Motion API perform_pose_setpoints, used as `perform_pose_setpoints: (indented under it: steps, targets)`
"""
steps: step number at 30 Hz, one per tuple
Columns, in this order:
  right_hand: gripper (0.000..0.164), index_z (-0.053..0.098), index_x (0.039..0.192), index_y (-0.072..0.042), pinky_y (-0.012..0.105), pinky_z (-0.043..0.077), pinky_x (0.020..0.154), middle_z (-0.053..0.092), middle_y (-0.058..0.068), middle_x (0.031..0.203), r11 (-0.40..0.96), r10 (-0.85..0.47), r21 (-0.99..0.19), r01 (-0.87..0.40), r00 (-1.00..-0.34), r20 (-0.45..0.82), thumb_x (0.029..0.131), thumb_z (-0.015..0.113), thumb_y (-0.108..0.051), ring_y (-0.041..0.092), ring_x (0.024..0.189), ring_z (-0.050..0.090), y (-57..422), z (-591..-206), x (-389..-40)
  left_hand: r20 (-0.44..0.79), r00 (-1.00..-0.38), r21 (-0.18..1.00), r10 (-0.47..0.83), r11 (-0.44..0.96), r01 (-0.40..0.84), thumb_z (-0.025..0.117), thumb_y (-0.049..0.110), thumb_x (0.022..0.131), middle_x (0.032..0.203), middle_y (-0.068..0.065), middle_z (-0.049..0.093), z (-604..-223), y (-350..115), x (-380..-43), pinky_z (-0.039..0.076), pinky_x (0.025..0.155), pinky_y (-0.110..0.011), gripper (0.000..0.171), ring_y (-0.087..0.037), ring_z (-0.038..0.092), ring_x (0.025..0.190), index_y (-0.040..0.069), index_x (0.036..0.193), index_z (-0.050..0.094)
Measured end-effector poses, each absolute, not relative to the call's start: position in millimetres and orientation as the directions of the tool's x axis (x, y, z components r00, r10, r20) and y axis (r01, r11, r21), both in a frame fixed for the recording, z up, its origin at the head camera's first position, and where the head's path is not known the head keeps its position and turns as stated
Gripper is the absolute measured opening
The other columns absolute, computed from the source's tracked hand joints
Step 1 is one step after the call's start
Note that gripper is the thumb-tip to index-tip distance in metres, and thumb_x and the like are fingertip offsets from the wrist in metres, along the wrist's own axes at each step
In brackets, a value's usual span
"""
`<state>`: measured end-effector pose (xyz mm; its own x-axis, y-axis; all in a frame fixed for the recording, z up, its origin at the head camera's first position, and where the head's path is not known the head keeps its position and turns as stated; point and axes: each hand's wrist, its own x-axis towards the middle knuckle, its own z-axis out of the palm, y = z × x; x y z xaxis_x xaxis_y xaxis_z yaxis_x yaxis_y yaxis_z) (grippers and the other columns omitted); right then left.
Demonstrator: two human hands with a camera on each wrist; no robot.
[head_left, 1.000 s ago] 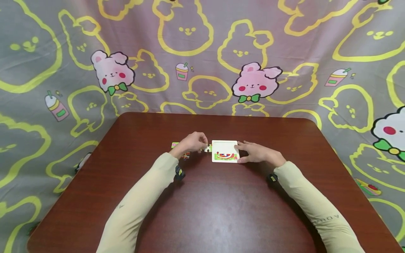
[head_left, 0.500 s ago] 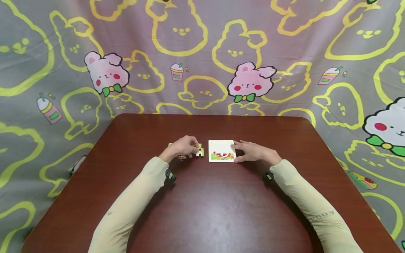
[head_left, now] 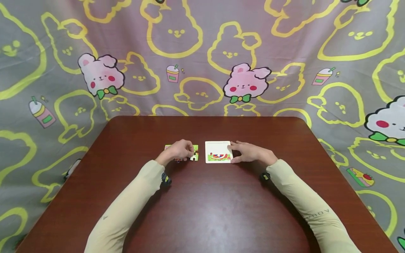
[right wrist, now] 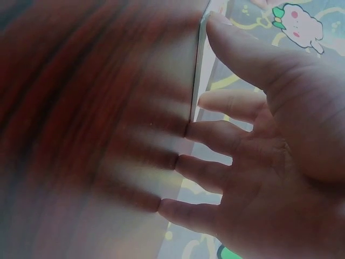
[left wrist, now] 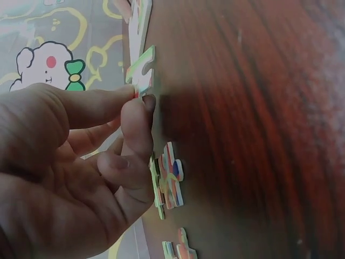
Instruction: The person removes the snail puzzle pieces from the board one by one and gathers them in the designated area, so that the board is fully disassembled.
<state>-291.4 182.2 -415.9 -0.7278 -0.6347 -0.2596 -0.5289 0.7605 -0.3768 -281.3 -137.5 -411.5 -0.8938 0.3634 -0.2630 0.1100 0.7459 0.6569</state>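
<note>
White tray (head_left: pixel 217 148), taken as landmark, laid flat on the brown surface (head_left: pixel 205 200). At its right edge, the right hand (head_left: pixel 249 151) is placed with fingers extended and spread, the thumb set towards the near corner and another finger at the rim farther back; nothing is gripped there, and the tray appears to be steadied against sliding while its inside is left uncovered. Left of the tray, just beyond a narrow gap, one jigsaw piece (left wrist: pixel 138 74) is pinched between thumb and fingers of the left hand (head_left: pixel 178 150). It is held by one end, presumably so that the notched end is kept exposed and its outline can be seen; whether it is fully lifted off the surface cannot be told. Piece: thin, flat, green towards its outer end, paler below, with touches of red by the fingers, pale at the cut edge, one rounded notch cut in. Farther left of the tray, partly hidden by the left hand, loose pieces (left wrist: pixel 171 181) are laid close together, marked in orange, blue and green, seemingly kept within short reach; their exact number cannot be told. Along the tray's near side, a printed strip (head_left: pixel 218 157) is seated, showing a red, white and blue curved shape on green; the remainder is left white.
</note>
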Motion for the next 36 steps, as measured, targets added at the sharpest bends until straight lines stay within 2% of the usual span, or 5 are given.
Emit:
perform_pose_setpoints:
  steps: [14,22,26,31,36]
  targets:
    - [0.074,0.041,0.149,-0.007,0.055,0.026,0.117,0.025,0.02,0.16,0.758,-0.639,-0.377,-0.532,-0.723,-0.264,0.089,0.071,-0.038,0.046,0.147,0.019,181.6,-419.3,-292.8,-0.221,-0.921,0.597,0.322,0.791,0.133,0.067,0.008,0.086,0.073,-0.006,0.066,-411.1,-137.5,-277.4,0.044,0.047,-0.021,0.008,-0.011,0.057,0.054,0.005,0.093,0.065]
    - [0.074,0.042,0.148,-0.008,0.055,0.026,0.117,0.026,0.018,0.16,0.763,-0.631,-0.376,-0.526,-0.731,-0.26,0.088,0.072,-0.038,0.045,0.148,0.019,183.5,-417.7,-293.0,-0.11,-0.944,0.523,0.31,0.826,0.211,0.065,0.019,0.092,0.095,-0.003,0.071,-407.8,-132.2,-277.3,0.049,0.077,-0.029,0.008,-0.016,0.062,0.084,0.011,0.094,0.067]
    - [0.074,0.041,0.148,-0.007,0.056,0.026,0.116,0.026,0.019,0.16,0.762,-0.631,-0.38,-0.525,-0.733,-0.254,0.088,0.072,-0.037,0.045,0.148,0.019,185.0,-415.9,-293.3,-0.104,-0.948,0.551,0.302,0.811,0.198,0.064,0.021,0.093,0.095,-0.003,0.07,-406.9,-124.3,-279.6,0.049,0.072,-0.029,0.01,-0.016,0.063,0.08,0.012,0.097,0.066]
    - [0.073,0.042,0.147,-0.006,0.058,0.026,0.115,0.027,0.022,0.159,0.75,-0.646,-0.373,-0.546,-0.725,-0.239,0.089,0.072,-0.037,0.048,0.146,0.021,185.5,-416.0,-293.9,-0.103,-0.945,0.602,0.31,0.776,0.189,0.065,0.021,0.093,0.09,-0.003,0.069,-405.1,-108.0,-282.0,0.045,0.059,-0.024,0.01,-0.011,0.062,0.064,0.012,0.098,0.066]
    - [0.073,0.041,0.148,-0.007,0.057,0.026,0.116,0.026,0.021,0.16,0.753,-0.644,-0.376,-0.54,-0.722,-0.253,0.089,0.071,-0.037,0.048,0.146,0.021,182.7,-417.1,-294.0,-0.109,-0.939,0.653,0.327,0.735,0.18,0.065,0.018,0.093,0.091,-0.004,0.069,-407.4,-94.8,-281.6,0.049,0.057,-0.022,0.009,-0.013,0.067,0.066,0.011,0.098,0.066]
